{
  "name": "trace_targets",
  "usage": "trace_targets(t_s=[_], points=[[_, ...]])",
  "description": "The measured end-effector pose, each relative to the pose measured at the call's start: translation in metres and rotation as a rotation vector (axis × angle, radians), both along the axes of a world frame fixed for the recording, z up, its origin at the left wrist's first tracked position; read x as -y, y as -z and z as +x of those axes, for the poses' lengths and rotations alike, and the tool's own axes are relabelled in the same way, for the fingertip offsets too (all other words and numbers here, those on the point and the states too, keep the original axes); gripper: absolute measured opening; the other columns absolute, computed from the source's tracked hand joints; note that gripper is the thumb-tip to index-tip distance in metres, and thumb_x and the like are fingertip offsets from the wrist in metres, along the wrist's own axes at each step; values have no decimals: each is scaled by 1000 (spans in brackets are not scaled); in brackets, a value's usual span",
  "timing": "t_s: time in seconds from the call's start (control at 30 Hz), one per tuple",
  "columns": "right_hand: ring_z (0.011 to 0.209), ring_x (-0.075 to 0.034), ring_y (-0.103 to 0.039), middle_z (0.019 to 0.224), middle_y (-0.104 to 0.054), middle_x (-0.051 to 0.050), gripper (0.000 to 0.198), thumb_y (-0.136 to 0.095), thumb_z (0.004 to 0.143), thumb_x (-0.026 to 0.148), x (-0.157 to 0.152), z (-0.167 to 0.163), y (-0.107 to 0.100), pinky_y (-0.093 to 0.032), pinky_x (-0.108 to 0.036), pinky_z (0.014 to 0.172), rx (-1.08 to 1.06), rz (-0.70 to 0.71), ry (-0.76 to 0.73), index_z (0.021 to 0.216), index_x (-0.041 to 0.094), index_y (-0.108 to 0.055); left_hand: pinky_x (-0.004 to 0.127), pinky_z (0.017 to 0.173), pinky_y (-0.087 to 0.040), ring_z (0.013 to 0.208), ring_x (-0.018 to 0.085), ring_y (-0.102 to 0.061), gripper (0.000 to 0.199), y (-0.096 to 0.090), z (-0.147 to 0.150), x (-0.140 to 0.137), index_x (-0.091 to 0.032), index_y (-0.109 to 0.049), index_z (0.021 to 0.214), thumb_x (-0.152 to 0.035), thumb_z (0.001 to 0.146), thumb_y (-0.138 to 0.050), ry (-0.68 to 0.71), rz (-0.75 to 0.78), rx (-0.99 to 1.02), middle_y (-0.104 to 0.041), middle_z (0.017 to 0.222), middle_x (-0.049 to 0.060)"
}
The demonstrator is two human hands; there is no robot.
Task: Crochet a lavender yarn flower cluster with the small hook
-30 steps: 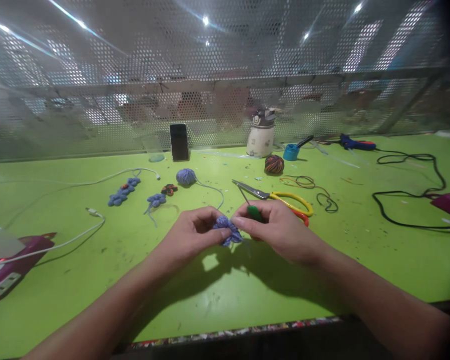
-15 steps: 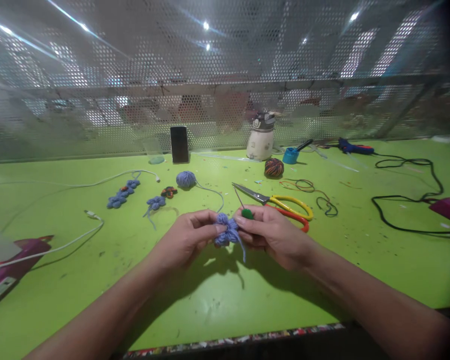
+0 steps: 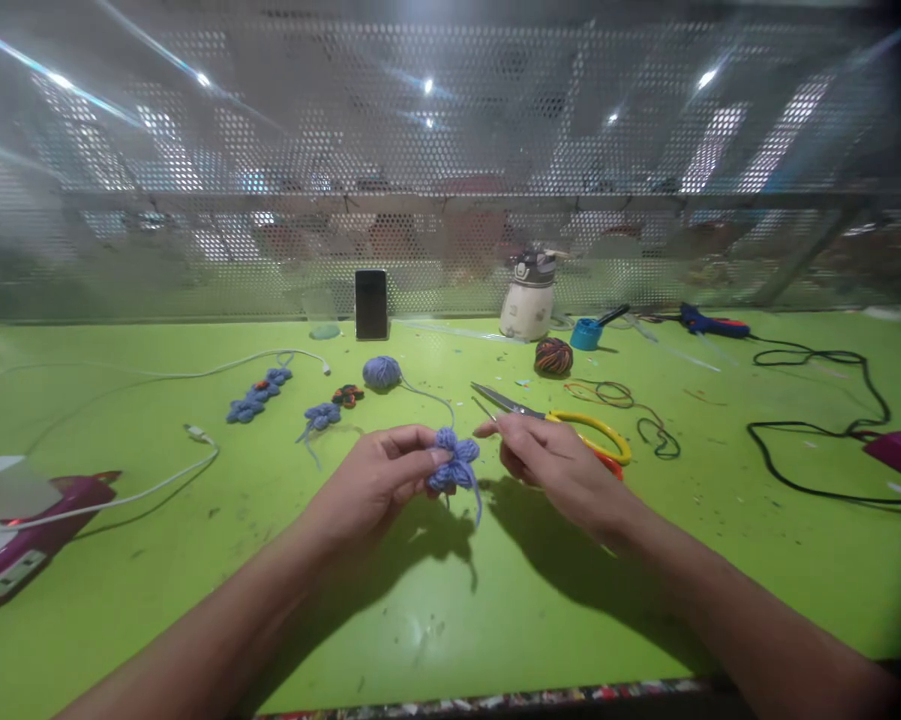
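My left hand [image 3: 390,470] pinches a blue crocheted flower [image 3: 461,462] by its left petals, above the table. A loose yarn tail hangs from the flower, and a strand seems to run from it back to the blue yarn ball [image 3: 382,373]. Just right of the flower, apart from it, my right hand [image 3: 544,450] is closed around a crochet hook [image 3: 484,407]; only its thin metal shaft shows, and the handle is hidden in the fingers. Scissors [image 3: 589,428] with yellow and red handles lie behind my right hand, which covers part of them.
On the green table [image 3: 420,620], a blue flower strip [image 3: 259,395], a loose blue flower [image 3: 321,416] and a black-orange flower [image 3: 348,396] lie left. A dark multicolour yarn ball [image 3: 553,357], bottle [image 3: 527,300], phone [image 3: 371,305] and glue gun [image 3: 712,322] stand or lie farther back.
My right hand has drawn away to the right from the flower, with the hook; the green handle no longer shows. My left hand keeps its hold. The view has tilted slightly up.
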State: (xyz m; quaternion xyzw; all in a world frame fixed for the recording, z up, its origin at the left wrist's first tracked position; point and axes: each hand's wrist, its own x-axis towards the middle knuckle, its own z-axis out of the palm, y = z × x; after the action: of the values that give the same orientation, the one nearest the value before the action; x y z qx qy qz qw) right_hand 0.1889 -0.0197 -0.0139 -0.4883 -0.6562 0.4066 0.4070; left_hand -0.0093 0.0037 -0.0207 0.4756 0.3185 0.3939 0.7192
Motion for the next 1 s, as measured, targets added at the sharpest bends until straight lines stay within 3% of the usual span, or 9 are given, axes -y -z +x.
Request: trace_targets(t_s=[0.1,0.17,0.53,0.83,1.0], points=[[57,-12,-37,62,-44,1,37,-43,96,40,0,6,-5,-29,-28,54,284,123,-69,78,15,-64,25,67,-42,69,11,-58,12,0,-2,-1,-11,-70,81,-21,76,-75,17,36,-6,-68,76,4],[59,-13,-42,64,-49,0,36,-43,97,36,1,8,-6,-31,-28,55,360,172,-118,79,15,-66,25,67,-42,69,11,-58,12,0,-3,-2,-11,-70,81,-21,76,-74,26,44,1,-68,77,4],[66,-15,-59,75,-70,-5,32,-47,96,33,3,9,-5,-43,-27,60,354,320,-170,86,16,-73,24,67,-44,68,11,-59,13,-4,-3,-1,-10,-70,80,-19,73,-76,39,5,51,-68,75,4],[62,-14,-56,69,-64,-4,26,-49,95,24,4,11,-3,-40,-28,59,504,583,-134,96,15,-73,25,69,-45,69,12,-60,15,-5,-3,1,-10,-67,75,-18,68,-78,65,-20,54,-66,74,4],[64,-14,-57,72,-65,-4,25,-49,96,22,4,13,-4,-41,-28,60,499,599,-174,99,16,-72,24,68,-45,65,10,-59,15,-8,-2,2,-8,-69,75,-16,66,-79,84,-30,76,-67,72,4]])
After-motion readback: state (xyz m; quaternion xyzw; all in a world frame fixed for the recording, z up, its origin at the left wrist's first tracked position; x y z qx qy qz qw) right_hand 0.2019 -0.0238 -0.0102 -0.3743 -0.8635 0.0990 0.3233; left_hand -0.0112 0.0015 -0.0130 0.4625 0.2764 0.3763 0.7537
